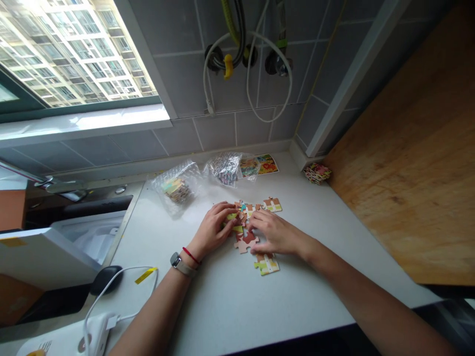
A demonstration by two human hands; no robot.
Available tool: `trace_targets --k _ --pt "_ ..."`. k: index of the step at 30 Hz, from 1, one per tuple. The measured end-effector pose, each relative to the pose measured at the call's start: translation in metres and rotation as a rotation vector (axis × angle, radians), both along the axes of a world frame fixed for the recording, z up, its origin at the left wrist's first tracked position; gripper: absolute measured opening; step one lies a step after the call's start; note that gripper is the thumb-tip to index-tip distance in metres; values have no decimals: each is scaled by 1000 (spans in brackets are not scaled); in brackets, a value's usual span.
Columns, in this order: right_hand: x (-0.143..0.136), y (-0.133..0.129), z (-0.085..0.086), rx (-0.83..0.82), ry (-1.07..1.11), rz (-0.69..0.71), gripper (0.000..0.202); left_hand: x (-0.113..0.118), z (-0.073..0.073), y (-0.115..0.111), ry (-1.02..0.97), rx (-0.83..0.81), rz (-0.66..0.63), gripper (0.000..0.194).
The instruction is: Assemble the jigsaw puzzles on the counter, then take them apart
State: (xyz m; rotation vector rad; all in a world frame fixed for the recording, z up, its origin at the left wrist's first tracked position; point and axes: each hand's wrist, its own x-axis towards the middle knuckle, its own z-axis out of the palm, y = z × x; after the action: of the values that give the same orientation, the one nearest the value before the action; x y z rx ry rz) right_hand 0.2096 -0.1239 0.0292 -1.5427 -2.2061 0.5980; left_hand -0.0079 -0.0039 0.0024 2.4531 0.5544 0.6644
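Partly joined cardboard puzzle pieces [246, 239] in brown, pink, green and yellow lie flat on the white counter between my two hands. My left hand [218, 223] rests at their left edge, its fingers bent over a green and yellow puzzle piece [232, 216] and its thumb beside it. From the right, my right hand [273, 231] reaches in with curled fingers and thumb around the edge of a puzzle piece, largely hidden beneath it. A joined brown and green corner section [267, 266] sits just below my right hand. Above it lies another brown piece [273, 204].
Toward the wall are a clear bag of puzzle pieces [177, 190], a second clear bag [224, 169] and a colourful picture card [267, 164]. A pile of pieces [316, 173] stands by the wooden panel [404, 148]. At left are a sink and a white power strip [67, 337] with its cable.
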Motion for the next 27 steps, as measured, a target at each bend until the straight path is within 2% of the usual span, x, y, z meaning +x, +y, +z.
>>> trace_targets --k 7,12,14,16,18,21,24,27 --pt "34 0 20 15 14 -35 30 0 -7 -1 12 42 37 28" --pt "56 0 32 197 155 -351 18 -3 -16 4 46 114 136 37" --pt "58 -1 33 144 150 -355 15 -4 -15 5 57 153 199 34" --pt "53 -1 31 23 101 -291 13 -3 -11 4 53 196 253 27" --pt "46 -1 29 -71 18 -252 23 -1 -4 -2 18 233 274 23" --pt "36 -2 26 -111 -129 -276 45 5 9 -16 -37 238 148 22" --pt "38 -5 25 -137 -159 -268 42 10 17 -31 7 187 -93 19" --pt "50 -10 22 -159 -93 -232 37 11 15 -36 61 169 -155 25"
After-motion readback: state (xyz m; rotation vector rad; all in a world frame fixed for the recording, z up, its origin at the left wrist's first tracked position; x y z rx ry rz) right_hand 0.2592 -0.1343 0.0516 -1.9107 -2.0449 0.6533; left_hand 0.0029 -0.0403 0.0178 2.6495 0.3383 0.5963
